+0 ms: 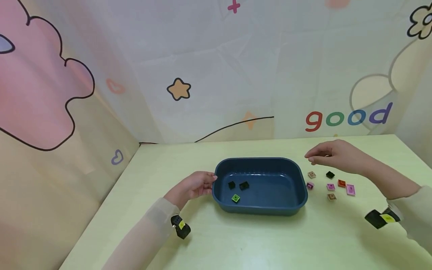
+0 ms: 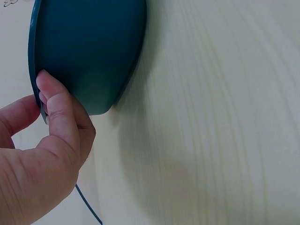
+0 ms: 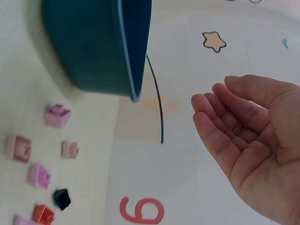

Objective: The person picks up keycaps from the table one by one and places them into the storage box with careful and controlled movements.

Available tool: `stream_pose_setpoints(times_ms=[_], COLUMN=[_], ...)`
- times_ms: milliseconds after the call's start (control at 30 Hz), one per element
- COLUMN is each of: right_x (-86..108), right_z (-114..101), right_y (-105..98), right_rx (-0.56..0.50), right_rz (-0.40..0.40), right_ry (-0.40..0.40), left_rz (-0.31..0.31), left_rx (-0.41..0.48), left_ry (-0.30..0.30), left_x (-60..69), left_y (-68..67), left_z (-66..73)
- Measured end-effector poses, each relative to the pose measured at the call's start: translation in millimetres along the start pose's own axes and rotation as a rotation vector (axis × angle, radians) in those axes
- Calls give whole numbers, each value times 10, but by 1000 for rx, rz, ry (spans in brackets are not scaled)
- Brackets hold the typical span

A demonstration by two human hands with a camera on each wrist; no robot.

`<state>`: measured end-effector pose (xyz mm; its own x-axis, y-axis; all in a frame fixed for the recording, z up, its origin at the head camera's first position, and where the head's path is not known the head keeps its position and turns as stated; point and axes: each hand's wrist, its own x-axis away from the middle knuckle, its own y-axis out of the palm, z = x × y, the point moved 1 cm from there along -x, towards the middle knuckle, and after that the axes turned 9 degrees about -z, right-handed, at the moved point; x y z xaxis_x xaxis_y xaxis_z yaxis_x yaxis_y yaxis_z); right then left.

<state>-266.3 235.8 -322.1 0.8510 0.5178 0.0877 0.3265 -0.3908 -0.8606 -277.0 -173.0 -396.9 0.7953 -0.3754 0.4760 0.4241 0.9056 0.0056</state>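
A dark blue rectangular tub (image 1: 260, 210) stands on the table. Inside it, towards the left, lie two black toy bricks (image 1: 244, 185) and one bright green brick (image 1: 235, 198). My left hand (image 1: 197, 185) pinches the tub's left rim, thumb on one side and fingers on the other, as the left wrist view shows. Beyond the tub's right end, my right hand (image 1: 339, 155) hovers above the loose bricks, its fingers loosely bent. Nothing shows in its palm (image 3: 253, 154) in the right wrist view.
Right of the tub lie several small bricks: a black one (image 1: 330, 174), a red-orange one (image 1: 341, 183), a larger pink one (image 1: 351, 189), smaller pink ones (image 1: 330, 186) and tan ones (image 1: 332, 197). A printed cloth (image 1: 216, 75) hangs behind the table (image 1: 236, 243).
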Motion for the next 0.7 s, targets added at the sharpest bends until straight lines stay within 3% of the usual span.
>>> stream_pose_setpoints(times_ms=[467, 700], right_x=[471, 668], right_z=[632, 818], right_y=[143, 258], right_rx=[53, 100], right_rz=[87, 60], right_ry=[126, 228], left_rz=[21, 10], left_rx=[-11, -5], left_ry=[-9, -6], left_x=[-1, -9], left_y=[13, 5], left_z=[42, 15])
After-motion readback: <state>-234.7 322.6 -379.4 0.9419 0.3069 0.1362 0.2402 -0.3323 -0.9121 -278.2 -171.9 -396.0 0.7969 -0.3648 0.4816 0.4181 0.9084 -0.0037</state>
